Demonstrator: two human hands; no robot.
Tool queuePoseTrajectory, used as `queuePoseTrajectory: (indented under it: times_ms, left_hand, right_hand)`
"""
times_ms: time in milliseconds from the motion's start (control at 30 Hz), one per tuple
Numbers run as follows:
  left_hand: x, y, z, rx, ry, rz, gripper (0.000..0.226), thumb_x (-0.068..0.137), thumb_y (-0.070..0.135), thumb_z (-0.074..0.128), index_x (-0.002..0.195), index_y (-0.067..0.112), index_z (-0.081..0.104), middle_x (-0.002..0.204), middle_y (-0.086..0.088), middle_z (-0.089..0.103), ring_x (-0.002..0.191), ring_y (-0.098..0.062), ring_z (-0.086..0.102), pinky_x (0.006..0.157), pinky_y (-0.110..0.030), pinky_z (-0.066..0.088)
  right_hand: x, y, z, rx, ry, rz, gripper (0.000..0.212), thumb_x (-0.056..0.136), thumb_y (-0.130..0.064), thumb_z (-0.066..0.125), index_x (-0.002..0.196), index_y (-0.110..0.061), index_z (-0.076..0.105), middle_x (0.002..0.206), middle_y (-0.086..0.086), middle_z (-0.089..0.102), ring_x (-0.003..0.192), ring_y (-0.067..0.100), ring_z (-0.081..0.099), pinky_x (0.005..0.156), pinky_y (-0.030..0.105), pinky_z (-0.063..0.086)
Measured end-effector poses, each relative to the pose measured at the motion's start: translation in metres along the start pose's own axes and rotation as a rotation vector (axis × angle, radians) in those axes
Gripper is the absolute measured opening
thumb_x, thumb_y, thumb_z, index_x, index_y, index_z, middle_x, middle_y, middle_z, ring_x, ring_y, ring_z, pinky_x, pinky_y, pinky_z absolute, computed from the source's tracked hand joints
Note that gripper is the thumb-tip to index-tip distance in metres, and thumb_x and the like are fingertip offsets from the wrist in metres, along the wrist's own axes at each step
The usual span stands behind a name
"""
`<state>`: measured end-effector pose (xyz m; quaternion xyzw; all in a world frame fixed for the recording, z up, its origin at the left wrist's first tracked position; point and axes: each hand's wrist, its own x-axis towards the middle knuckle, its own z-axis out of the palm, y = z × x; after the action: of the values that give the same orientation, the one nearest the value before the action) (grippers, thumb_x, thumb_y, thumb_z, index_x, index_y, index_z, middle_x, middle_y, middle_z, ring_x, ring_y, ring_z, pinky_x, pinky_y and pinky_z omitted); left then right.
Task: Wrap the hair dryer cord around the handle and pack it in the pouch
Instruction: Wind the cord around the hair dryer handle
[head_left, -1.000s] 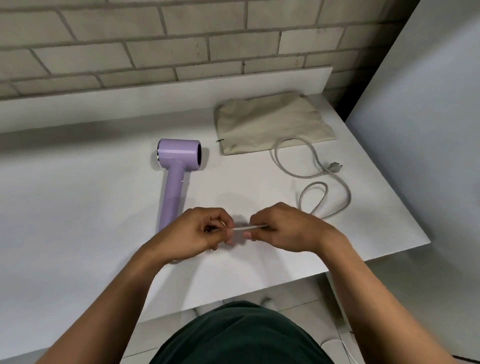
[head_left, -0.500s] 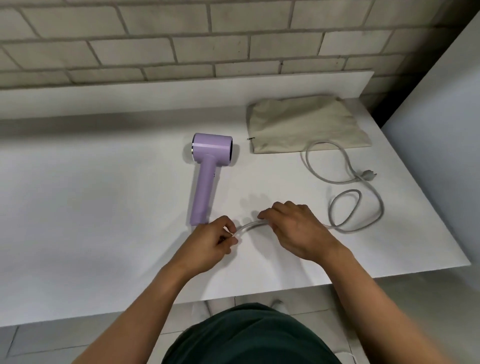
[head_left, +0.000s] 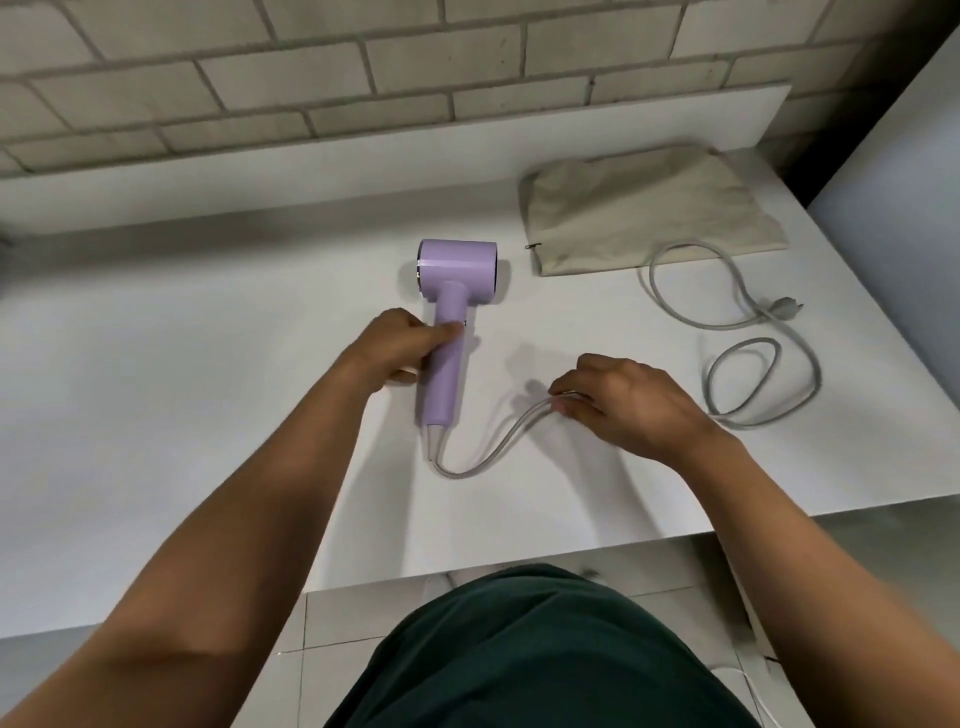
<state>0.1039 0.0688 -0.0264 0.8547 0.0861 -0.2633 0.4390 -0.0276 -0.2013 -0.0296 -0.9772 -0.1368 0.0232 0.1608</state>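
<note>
My left hand (head_left: 402, 345) closes around the handle of the lilac hair dryer (head_left: 451, 317), which lies flat on the white table (head_left: 182, 364). My right hand (head_left: 621, 402) pinches the cord (head_left: 488, 457) just right of that grip. Bare tabletop spreads left of my left hand; beyond my right hand the cord's loops and plug (head_left: 782, 307) lie before the beige pouch (head_left: 644, 208), near the table's right edge.

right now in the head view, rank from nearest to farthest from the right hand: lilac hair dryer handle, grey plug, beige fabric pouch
1. Lilac hair dryer handle, to the left of the right hand, gripped by the left hand.
2. Grey plug, off to the right and farther back.
3. Beige fabric pouch, at the back by the wall.
</note>
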Motion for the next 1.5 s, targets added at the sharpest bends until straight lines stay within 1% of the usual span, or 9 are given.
queuePoseTrajectory:
  times_ms: [167, 400, 600, 733, 867, 1033, 1133, 1300, 1500]
  left_hand:
    - [0.017, 0.007, 0.021, 0.043, -0.036, 0.044, 0.033, 0.081, 0.029, 0.083, 0.101, 0.011, 0.065, 0.09, -0.003, 0.067, 0.073, -0.017, 0.064, 0.059, -0.026, 0.048]
    - [0.011, 0.017, 0.021, -0.349, -0.195, -0.017, 0.015, 0.089, 0.01, 0.07, 0.101, 0.008, 0.061, 0.088, -0.013, 0.068, 0.06, -0.02, 0.064, 0.054, -0.028, 0.054]
    - [-0.024, 0.048, 0.025, -0.834, -0.305, 0.08, 0.041, 0.098, 0.05, 0.056, 0.102, 0.01, 0.061, 0.066, -0.005, 0.056, 0.046, -0.016, 0.048, 0.046, -0.021, 0.042]
    - [-0.05, 0.079, 0.026, -1.112, -0.444, 0.28, 0.043, 0.104, 0.046, 0.046, 0.121, 0.008, 0.057, 0.079, -0.002, 0.06, 0.056, -0.013, 0.054, 0.055, -0.023, 0.048]
    - [-0.066, 0.096, 0.032, -1.225, -0.598, 0.467, 0.055, 0.091, 0.04, 0.069, 0.133, 0.008, 0.053, 0.096, -0.004, 0.069, 0.084, -0.02, 0.07, 0.078, -0.032, 0.057]
    - [-0.072, 0.107, 0.031, -1.231, -0.637, 0.69, 0.053, 0.076, 0.028, 0.089, 0.116, 0.015, 0.059, 0.106, -0.006, 0.073, 0.11, -0.032, 0.071, 0.09, -0.044, 0.058]
    - [-0.072, 0.116, 0.025, -1.198, -0.51, 0.758, 0.053, 0.075, 0.029, 0.089, 0.114, 0.018, 0.055, 0.11, -0.003, 0.073, 0.117, -0.032, 0.069, 0.09, -0.045, 0.058]
    - [-0.062, 0.123, 0.015, -1.183, -0.272, 0.792, 0.044, 0.079, 0.02, 0.087, 0.109, 0.022, 0.054, 0.118, -0.003, 0.071, 0.124, -0.036, 0.065, 0.095, -0.05, 0.055]
    - [-0.053, 0.116, 0.009, -1.108, -0.209, 0.84, 0.022, 0.097, 0.004, 0.055, 0.111, 0.02, 0.051, 0.125, -0.004, 0.068, 0.131, -0.04, 0.059, 0.1, -0.052, 0.054]
  right_hand:
    - [0.014, -0.008, 0.003, -0.033, 0.089, -0.12, 0.019, 0.1, -0.026, 0.061, 0.112, -0.023, 0.077, 0.093, -0.003, 0.068, 0.081, 0.029, 0.068, 0.065, 0.041, 0.053]
    - [0.026, -0.011, -0.006, 0.026, 0.324, -0.152, 0.034, 0.102, -0.046, 0.054, 0.11, -0.022, 0.076, 0.087, -0.004, 0.067, 0.075, 0.024, 0.067, 0.064, 0.037, 0.048]
    - [0.03, -0.009, -0.021, 0.095, 0.652, -0.156, 0.022, 0.103, -0.032, 0.066, 0.11, -0.013, 0.076, 0.089, 0.002, 0.068, 0.078, 0.026, 0.064, 0.072, 0.043, 0.049]
    - [0.031, -0.005, -0.031, 0.36, 0.747, -0.029, 0.021, 0.102, -0.022, 0.065, 0.113, -0.007, 0.074, 0.093, 0.002, 0.065, 0.079, 0.008, 0.058, 0.076, 0.022, 0.049]
    - [0.03, -0.001, -0.039, 0.453, 0.813, 0.089, 0.024, 0.105, -0.024, 0.059, 0.116, -0.01, 0.074, 0.096, -0.005, 0.065, 0.084, 0.0, 0.058, 0.077, 0.013, 0.043]
    - [0.012, 0.014, -0.051, 0.483, 0.649, 0.147, 0.022, 0.097, -0.042, 0.056, 0.11, -0.048, 0.072, 0.104, -0.021, 0.068, 0.101, 0.003, 0.064, 0.092, 0.035, 0.054]
    - [-0.009, 0.018, -0.048, 0.301, 0.44, 0.158, 0.017, 0.1, -0.033, 0.054, 0.11, -0.039, 0.067, 0.085, -0.019, 0.064, 0.073, 0.001, 0.055, 0.071, 0.034, 0.05]
    - [-0.033, -0.001, -0.061, 0.154, 0.189, 0.063, 0.028, 0.102, -0.038, 0.052, 0.128, -0.039, 0.063, 0.1, -0.018, 0.062, 0.083, 0.008, 0.063, 0.072, 0.039, 0.056]
    - [-0.048, -0.033, -0.101, -0.016, 0.192, -0.017, 0.031, 0.103, -0.041, 0.037, 0.123, -0.034, 0.061, 0.1, -0.012, 0.059, 0.08, 0.024, 0.065, 0.061, 0.043, 0.055]
